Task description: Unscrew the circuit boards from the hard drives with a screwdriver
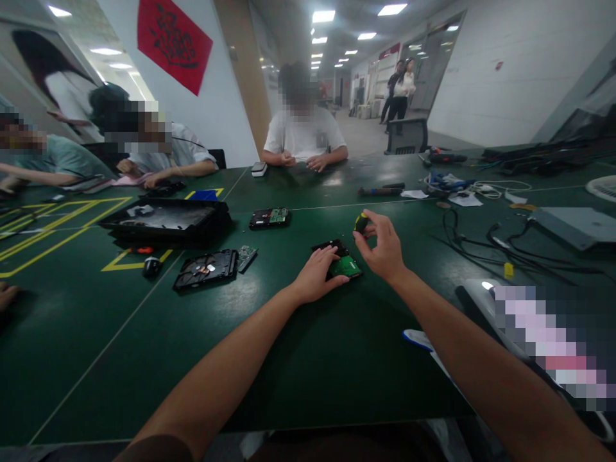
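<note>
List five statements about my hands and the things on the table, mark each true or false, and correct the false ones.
1. The left hand rests on a drive with a green circuit board. True.
2. The right hand is empty. False: it holds a black-and-yellow handle at its fingertips.
3. The loose circuit board lies to the right of both hands. False: it lies to their left, beside a black open drive.
4. The computer mouse is black. True.
5. The tabletop is white. False: it is dark green.
</note>
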`<control>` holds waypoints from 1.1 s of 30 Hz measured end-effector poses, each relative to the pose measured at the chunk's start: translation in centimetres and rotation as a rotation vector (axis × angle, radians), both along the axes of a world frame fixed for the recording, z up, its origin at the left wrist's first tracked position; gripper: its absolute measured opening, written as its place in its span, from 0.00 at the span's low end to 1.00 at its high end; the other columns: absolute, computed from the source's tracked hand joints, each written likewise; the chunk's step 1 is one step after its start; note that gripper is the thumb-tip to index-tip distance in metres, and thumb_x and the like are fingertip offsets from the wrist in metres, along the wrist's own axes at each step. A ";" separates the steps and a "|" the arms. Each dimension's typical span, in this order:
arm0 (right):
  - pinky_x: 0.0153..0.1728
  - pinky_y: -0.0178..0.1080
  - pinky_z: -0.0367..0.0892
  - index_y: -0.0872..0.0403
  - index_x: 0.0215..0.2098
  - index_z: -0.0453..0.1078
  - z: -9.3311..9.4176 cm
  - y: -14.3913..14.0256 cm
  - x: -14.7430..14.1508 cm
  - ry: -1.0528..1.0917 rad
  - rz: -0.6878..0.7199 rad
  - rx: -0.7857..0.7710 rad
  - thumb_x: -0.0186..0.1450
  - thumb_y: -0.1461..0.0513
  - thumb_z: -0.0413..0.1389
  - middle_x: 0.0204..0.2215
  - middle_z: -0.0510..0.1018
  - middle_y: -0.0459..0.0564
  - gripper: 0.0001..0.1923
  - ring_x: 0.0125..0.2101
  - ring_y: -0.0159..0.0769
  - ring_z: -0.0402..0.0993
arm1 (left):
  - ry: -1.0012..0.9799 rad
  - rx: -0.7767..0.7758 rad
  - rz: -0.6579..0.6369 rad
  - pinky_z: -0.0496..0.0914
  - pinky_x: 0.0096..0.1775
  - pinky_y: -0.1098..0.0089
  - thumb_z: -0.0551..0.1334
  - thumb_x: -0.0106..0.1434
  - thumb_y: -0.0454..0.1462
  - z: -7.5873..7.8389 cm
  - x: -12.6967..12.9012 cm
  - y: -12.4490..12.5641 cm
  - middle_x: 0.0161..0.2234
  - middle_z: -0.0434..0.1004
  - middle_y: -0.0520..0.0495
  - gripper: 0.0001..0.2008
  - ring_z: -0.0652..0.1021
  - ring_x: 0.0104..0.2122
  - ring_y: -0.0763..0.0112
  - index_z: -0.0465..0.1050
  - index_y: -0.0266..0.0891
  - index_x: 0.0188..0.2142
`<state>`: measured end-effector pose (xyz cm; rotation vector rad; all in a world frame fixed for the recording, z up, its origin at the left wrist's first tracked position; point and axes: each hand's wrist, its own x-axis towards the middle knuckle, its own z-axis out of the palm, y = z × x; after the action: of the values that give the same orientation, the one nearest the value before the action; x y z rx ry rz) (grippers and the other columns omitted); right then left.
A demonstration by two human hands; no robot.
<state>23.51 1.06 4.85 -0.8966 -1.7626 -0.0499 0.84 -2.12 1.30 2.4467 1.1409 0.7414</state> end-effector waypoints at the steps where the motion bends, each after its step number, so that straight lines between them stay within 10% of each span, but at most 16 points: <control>1: 0.46 0.52 0.82 0.45 0.69 0.59 0.0 0.0 0.0 -0.009 0.001 0.002 0.72 0.58 0.57 0.56 0.74 0.57 0.28 0.40 0.42 0.80 | -0.001 0.002 -0.003 0.53 0.73 0.42 0.67 0.68 0.53 0.0 0.0 0.0 0.70 0.66 0.34 0.34 0.60 0.74 0.49 0.65 0.39 0.66; 33: 0.39 0.48 0.82 0.45 0.71 0.59 -0.1 0.0 0.1 0.003 0.002 0.003 0.72 0.58 0.58 0.55 0.73 0.57 0.30 0.39 0.41 0.79 | 0.006 0.011 0.000 0.53 0.73 0.42 0.67 0.68 0.54 -0.1 0.0 0.1 0.71 0.64 0.33 0.31 0.60 0.74 0.47 0.68 0.39 0.62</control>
<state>23.63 1.04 4.78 -0.8927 -1.7605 -0.0502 0.85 -2.07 1.25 2.4595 1.1415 0.7428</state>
